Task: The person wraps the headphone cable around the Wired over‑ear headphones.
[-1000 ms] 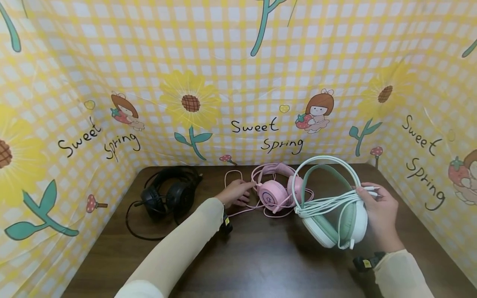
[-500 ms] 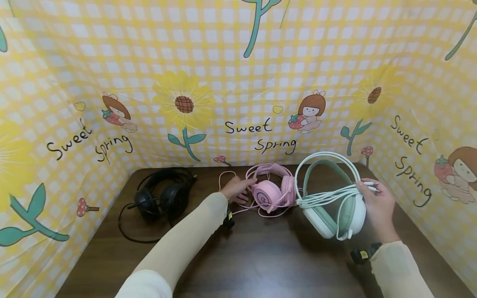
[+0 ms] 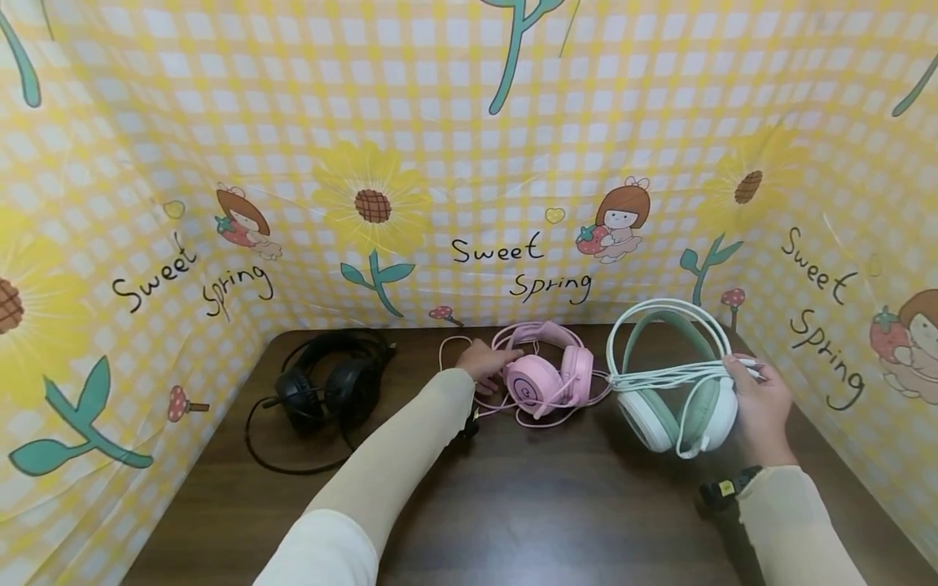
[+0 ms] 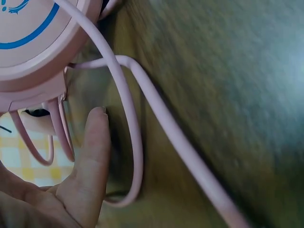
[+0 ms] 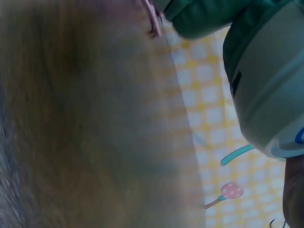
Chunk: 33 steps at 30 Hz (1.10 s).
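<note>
My right hand (image 3: 762, 407) grips white headphones (image 3: 721, 419) with green ear pads, at the right side of the headband. Their white cable, gathered into a bundle, stretches across the band and is pinched under my thumb, with the plug ends poking out to the right. In the right wrist view a white ear cup (image 5: 270, 95) fills the upper right. Pink headphones (image 3: 533, 382) rest on the table at the middle back. My left hand (image 3: 484, 362) reaches to their left side, its fingers extended; in the left wrist view the thumb (image 4: 95, 152) is straight, beside a loop of pink cable (image 4: 161, 114).
Black headphones (image 3: 352, 387) lie at the back left of the brown table (image 3: 513, 496), their cable (image 3: 293, 470) curving toward the front. A yellow checked cloth (image 3: 440, 106) printed with flowers hangs behind the table and along both sides.
My right hand has carried the white headphones a little to the right and toward the back. The left hand has edged rightward along the pink headphones, which stay in place.
</note>
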Tool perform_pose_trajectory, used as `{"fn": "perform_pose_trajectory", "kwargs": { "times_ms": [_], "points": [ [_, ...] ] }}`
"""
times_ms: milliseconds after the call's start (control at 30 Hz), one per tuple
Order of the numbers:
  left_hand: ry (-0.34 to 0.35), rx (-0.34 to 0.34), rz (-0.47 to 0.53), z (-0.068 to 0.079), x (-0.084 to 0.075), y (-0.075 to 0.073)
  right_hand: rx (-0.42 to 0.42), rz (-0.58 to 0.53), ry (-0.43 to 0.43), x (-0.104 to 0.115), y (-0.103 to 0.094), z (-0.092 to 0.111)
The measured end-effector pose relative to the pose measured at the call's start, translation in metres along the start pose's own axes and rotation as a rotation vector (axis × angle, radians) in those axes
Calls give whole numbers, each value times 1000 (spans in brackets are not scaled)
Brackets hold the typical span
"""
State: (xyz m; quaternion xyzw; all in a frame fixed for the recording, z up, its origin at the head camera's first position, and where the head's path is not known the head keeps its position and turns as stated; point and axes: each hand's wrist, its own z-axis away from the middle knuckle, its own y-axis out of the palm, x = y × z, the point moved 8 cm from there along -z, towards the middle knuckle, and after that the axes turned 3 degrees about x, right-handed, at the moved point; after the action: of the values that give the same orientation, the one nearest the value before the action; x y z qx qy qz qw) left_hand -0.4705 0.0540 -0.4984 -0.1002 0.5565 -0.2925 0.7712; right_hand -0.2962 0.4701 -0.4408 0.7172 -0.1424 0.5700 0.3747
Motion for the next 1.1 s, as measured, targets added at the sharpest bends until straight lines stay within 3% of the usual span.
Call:
{"fn": "perform_pose_trajectory", "kwargs": {
  "times_ms": [233, 467, 733, 1100],
  "points": [
    [-30, -12, 75, -15, 0, 7, -27, -16, 35, -13, -11, -14],
    [-15, 4, 81, -10, -3, 6, -45, -64, 92, -22, -15, -24],
    [11, 51, 171, -7, 2, 9, -44, -115, 179, -31, -18, -33],
    [146, 87, 304, 5, -3, 9, -69, -61, 237, -47, -28, -42]
  ]
}}
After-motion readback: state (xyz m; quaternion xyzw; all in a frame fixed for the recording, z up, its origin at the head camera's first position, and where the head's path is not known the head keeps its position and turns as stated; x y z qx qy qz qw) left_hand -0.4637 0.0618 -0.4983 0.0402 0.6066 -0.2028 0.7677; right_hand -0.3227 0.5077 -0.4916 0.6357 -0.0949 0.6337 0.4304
